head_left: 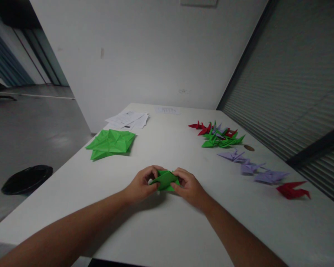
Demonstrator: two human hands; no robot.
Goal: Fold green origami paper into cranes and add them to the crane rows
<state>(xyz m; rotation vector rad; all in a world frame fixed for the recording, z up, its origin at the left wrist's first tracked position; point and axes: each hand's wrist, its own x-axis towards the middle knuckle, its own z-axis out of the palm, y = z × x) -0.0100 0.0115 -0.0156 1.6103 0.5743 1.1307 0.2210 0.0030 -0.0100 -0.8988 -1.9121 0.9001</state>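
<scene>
Origami paper [166, 180], bright green, right there in the lower centre of the frame, and what a compact shape: folded small and layered, a smooth slanting face in front, a pointed tip out to the left, a corner poking out at lower right. Left hand [144, 184] pinches one end, right hand [190, 186] grips the other, its thumb pressed against the front, all above the white desk [180, 233]. Over at middle left, creased green sheets [111, 142] lie overlapping. Swing to the right: purple paper cranes [270, 177] in a slanting row, a red paper crane [291, 191] at its lower end.
</scene>
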